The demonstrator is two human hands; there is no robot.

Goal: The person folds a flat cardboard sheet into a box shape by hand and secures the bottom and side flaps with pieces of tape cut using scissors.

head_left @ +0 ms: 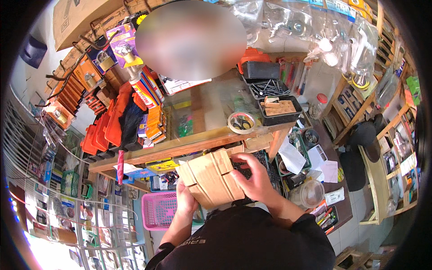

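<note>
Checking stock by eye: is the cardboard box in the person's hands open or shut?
Open: the cardboard box has its flaps folded outward, with dark contents showing beside the right hand.

We see a crowded shop: a wooden desk (189, 145) with a glass top, wooden shelves (396, 148) at the right, a wire rack (54, 180) at the left, and a pale tiled floor (355, 234).

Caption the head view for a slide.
Both hands, left hand and right hand, hold a cardboard box below a cluttered shop counter.
</note>
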